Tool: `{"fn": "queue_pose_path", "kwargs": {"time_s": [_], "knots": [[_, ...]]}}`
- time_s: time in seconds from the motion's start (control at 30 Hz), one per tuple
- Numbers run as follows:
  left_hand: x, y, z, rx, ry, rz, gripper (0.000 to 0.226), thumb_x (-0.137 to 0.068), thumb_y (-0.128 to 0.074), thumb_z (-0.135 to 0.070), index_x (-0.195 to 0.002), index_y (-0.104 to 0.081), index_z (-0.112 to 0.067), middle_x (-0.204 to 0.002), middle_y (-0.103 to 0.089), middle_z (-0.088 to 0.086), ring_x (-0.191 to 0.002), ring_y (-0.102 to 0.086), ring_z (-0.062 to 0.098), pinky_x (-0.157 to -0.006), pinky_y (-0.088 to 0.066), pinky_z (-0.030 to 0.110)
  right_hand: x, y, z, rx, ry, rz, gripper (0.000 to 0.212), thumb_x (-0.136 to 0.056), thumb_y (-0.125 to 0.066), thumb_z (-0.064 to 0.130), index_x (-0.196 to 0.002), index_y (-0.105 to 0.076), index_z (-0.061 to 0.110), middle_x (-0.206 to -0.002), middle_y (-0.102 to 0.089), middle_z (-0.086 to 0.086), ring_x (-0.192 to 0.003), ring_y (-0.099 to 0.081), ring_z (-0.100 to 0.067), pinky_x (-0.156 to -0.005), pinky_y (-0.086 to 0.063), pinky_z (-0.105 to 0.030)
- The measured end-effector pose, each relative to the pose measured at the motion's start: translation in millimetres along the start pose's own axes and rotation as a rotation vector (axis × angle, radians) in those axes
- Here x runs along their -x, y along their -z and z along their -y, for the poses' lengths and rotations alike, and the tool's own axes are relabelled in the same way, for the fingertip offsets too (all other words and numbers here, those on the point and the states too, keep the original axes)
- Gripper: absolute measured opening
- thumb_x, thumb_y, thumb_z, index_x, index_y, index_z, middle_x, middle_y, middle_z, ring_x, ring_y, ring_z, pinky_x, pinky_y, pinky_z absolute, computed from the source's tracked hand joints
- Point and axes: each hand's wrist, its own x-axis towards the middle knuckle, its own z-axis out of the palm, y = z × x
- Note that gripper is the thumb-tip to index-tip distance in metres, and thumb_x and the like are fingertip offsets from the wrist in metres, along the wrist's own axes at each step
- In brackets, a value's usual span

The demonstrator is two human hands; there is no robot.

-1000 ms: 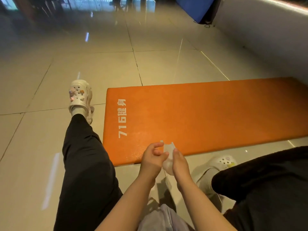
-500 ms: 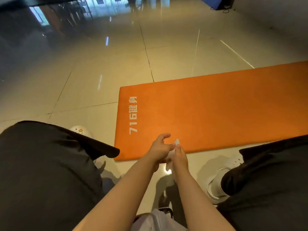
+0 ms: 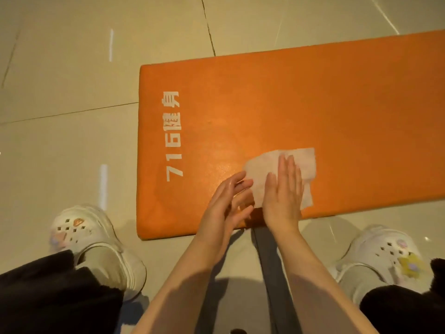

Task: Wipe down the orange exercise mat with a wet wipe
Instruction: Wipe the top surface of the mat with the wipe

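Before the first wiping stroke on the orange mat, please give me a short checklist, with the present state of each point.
1. Wet wipe unfolded and flat on the orange mat: ok.
2. Right hand flat on the wipe, fingers straight: ok.
3. Left hand beside the wipe's left edge, touching it or not: cannot tell.
4. Mat surface ahead free of objects, as far as the view reaches: ok.
5. Wipe still wet enough: cannot tell.
6. Shoes off the mat: ok.
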Motion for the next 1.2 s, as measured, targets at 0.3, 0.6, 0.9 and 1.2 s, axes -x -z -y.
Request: {"fn": "queue_pose_path", "kwargs": {"time_s": [0.3,0.6,0.9,1.2], "knots": [[-44,117,60,-1.355,0.252,-0.498,0.100,-0.075,-0.041,-0.086,-0.153,0.003,-0.043,-0.163,0.013,-0.006,-0.150,0.015,0.020,-0.118,0.004,0.056,-5,-84,-77,0.628,0.138,0.308,0.066,-0.096,-0.012,0.058,-0.156,-0.007,0.031,-0.164,0.002,0.003,-0.150,0.009,-0.016,-0.117,0.020,-0.039],[-74,114,62,-1.309,0.485,-0.445,0.127,-0.042,-0.030,-0.100,-0.115,0.057,-0.043,-0.120,0.069,-0.003,-0.132,0.049,0.029,-0.108,0.014,0.070,-125,-30,-104,0.567,-0.359,0.059,0.072,-0.100,-0.019,0.062,-0.158,-0.004,0.023,-0.165,0.007,-0.004,-0.150,0.012,-0.030,-0.117,0.010,-0.058],[-77,103,61,-1.259,0.527,-0.495,0.134,-0.036,-0.037,-0.095,-0.115,0.060,-0.046,-0.134,0.063,-0.006,-0.119,0.060,0.022,-0.107,0.024,0.062,-183,-153,9,0.657,0.276,0.333,0.068,-0.101,-0.016,0.059,-0.157,0.002,0.026,-0.164,0.011,-0.002,-0.149,0.016,-0.032,-0.115,0.014,-0.061],[-76,101,63,-1.260,0.497,-0.521,0.133,-0.033,-0.034,-0.097,-0.121,0.053,-0.049,-0.131,0.064,-0.011,-0.119,0.060,0.018,-0.108,0.024,0.060,-153,-157,18,0.725,0.713,0.572,0.065,-0.101,-0.015,0.060,-0.156,0.004,0.032,-0.164,0.013,0.003,-0.150,0.014,-0.019,-0.118,0.017,-0.044]]}}
